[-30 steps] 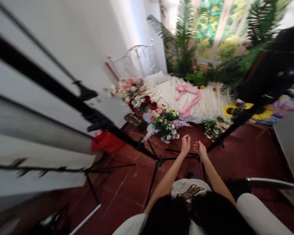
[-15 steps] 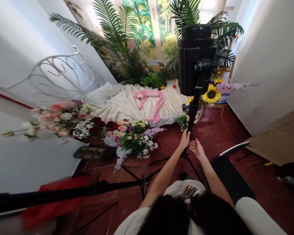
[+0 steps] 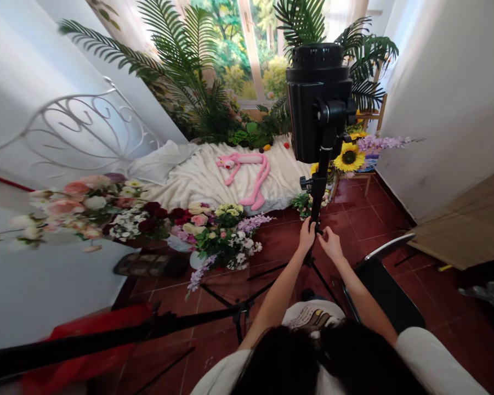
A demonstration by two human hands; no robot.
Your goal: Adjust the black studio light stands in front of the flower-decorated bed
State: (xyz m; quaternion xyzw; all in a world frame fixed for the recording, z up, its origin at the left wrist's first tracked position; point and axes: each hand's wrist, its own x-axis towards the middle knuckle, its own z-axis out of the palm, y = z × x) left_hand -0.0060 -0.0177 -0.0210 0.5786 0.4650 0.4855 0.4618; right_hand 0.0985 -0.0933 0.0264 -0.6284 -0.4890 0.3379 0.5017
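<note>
Lamp stand before me, this side of the blanket. My left hand wraps it; my right hand bends close in, grip unclear. Step: apparently adjusting it; next move calls for a steady left hold

2 arms out fwd, converging; L hand curled tight, R hand just beside, pinching.

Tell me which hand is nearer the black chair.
Right. The right hand, at the black stand, is left of the black chair in view; the left hand, gripping the black stand, is farther left.
</note>
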